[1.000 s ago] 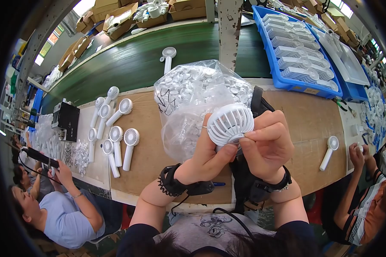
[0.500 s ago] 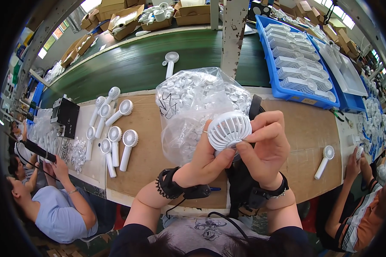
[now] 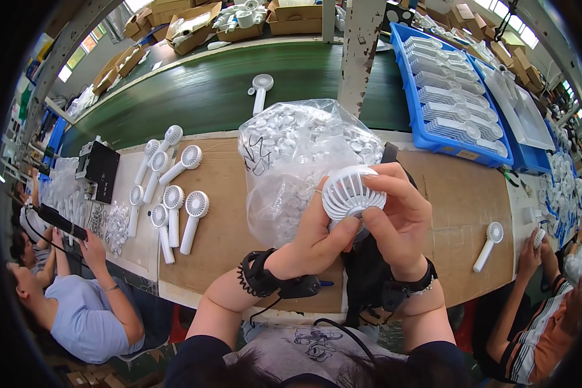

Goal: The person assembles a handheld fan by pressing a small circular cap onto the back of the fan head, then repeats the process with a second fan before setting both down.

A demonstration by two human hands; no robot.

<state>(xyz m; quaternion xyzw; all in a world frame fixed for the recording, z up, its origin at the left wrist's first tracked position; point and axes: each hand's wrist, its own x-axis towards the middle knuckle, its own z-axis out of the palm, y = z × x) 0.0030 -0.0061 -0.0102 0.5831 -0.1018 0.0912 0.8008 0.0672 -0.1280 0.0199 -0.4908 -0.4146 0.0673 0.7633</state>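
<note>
The left hand (image 3: 317, 229) was clamped on a white fan head (image 3: 354, 189), its thumb pressed along the lower edge. The right hand (image 3: 402, 223) gripped the same piece from the other side — thumb near the bottom of the slats, fingers curled along the right and top. The head was held up over the table, its slatted face in view; the hands hid what lay beneath it. Both wrists wore black straps (image 3: 258, 273).

Behind the hands stood a clear bag (image 3: 304, 123) of small white discs, partly on the cardboard (image 3: 462, 216). On the left lay eight white fans (image 3: 196, 204) in a loose cluster, with a black box (image 3: 102, 171) and a pile of small clear parts (image 3: 118, 231) beyond them. A single fan (image 3: 488, 246) lay to the right, well apart from the hands, and another (image 3: 260, 85) rested on the green belt (image 3: 155, 97).

A blue crate (image 3: 458, 152) of stacked white parts stood at the upper right — pliers (image 3: 510, 176) just beside it. Co-workers sat on either side, one in a light blue shirt (image 3: 87, 320).
</note>
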